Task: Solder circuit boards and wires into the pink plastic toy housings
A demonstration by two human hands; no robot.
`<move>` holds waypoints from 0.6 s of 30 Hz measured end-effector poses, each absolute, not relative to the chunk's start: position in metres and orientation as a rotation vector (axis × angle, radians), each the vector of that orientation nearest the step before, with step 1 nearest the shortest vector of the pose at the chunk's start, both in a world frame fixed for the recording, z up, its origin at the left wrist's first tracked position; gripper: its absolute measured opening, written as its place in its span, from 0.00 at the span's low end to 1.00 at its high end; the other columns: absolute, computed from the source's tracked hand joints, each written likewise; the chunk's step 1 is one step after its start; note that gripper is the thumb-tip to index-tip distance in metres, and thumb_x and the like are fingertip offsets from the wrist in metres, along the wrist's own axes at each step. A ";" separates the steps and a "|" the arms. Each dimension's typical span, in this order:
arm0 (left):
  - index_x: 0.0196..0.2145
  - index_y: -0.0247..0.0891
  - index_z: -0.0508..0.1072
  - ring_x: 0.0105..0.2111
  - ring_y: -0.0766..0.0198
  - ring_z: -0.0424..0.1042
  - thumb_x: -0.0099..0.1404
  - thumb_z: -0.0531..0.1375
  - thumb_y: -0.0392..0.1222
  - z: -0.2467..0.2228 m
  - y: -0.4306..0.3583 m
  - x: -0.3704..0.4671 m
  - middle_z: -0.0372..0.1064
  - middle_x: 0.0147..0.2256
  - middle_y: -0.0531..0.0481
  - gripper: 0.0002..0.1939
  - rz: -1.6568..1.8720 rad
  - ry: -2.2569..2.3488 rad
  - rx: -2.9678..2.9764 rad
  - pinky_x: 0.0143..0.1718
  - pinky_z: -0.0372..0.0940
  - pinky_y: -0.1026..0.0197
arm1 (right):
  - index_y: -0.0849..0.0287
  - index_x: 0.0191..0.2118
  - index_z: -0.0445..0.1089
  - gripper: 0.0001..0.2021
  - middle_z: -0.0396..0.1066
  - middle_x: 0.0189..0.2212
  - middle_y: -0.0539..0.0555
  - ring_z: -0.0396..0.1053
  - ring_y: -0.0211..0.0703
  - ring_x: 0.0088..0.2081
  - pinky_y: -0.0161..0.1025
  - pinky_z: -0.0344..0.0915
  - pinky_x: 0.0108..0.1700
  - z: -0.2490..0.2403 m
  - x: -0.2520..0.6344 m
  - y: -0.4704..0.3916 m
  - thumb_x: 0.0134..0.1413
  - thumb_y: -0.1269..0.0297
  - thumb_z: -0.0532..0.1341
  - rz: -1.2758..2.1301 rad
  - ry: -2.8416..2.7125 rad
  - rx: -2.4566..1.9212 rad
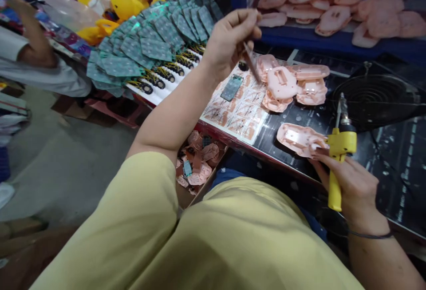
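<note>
My left hand [229, 41] is raised over the table, its fingers pinched round a thin brown strip [253, 64] that hangs down. Below it a green circuit board [232, 87] lies on a printed sheet [244, 123]. My right hand [349, 183] is closed at the table's front edge around a yellow glue gun [339, 145], whose nozzle points up and away. An open pink plastic shell [299, 139] touches the fingers of that hand. Several pink shells [282, 83] are piled beyond the sheet.
Green boards [156, 37] with wired black rings are stacked at the back left. A blue shelf [299, 37] holds many pink shells. A black fan [376, 99] lies at the right. Below the edge stands a box of parts [196, 165]. Another person's arm [38, 37] shows far left.
</note>
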State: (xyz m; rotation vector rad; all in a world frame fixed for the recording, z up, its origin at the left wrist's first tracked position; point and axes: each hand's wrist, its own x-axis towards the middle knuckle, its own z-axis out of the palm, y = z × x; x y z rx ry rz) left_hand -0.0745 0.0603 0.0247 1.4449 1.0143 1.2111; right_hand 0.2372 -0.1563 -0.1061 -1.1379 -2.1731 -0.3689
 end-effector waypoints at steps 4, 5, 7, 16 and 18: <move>0.32 0.35 0.74 0.30 0.68 0.71 0.68 0.61 0.40 -0.013 0.015 -0.046 0.73 0.31 0.52 0.07 0.716 0.842 2.114 0.34 0.65 0.63 | 0.57 0.50 0.71 0.19 0.79 0.40 0.52 0.77 0.41 0.37 0.35 0.74 0.43 -0.099 0.231 -0.159 0.52 0.72 0.71 -0.379 -2.156 -1.105; 0.32 0.35 0.75 0.33 0.65 0.73 0.67 0.61 0.39 -0.021 0.003 -0.039 0.74 0.31 0.51 0.06 0.592 0.800 2.259 0.37 0.66 0.62 | 0.57 0.49 0.71 0.19 0.79 0.39 0.52 0.77 0.40 0.37 0.35 0.74 0.43 -0.098 0.230 -0.161 0.52 0.72 0.71 -0.372 -2.157 -1.116; 0.35 0.36 0.78 0.36 0.63 0.74 0.66 0.60 0.37 -0.033 -0.016 -0.026 0.76 0.33 0.49 0.06 0.419 0.734 2.491 0.40 0.66 0.61 | 0.57 0.48 0.71 0.17 0.79 0.38 0.52 0.77 0.39 0.37 0.35 0.74 0.43 -0.094 0.227 -0.165 0.53 0.72 0.71 -0.347 -2.168 -1.138; 0.37 0.34 0.78 0.36 0.60 0.74 0.67 0.60 0.35 -0.046 -0.043 0.004 0.75 0.33 0.47 0.06 0.236 0.652 2.704 0.41 0.64 0.61 | 0.57 0.49 0.71 0.18 0.79 0.37 0.52 0.77 0.39 0.36 0.34 0.73 0.40 -0.066 0.233 -0.196 0.52 0.74 0.70 -0.272 -2.048 -1.135; 0.36 0.34 0.78 0.36 0.60 0.74 0.67 0.60 0.35 -0.047 -0.044 0.008 0.75 0.33 0.47 0.06 0.279 0.661 2.690 0.41 0.65 0.60 | 0.58 0.50 0.72 0.18 0.77 0.32 0.50 0.75 0.36 0.31 0.33 0.72 0.38 -0.059 0.239 -0.205 0.54 0.72 0.70 -0.223 -2.039 -1.136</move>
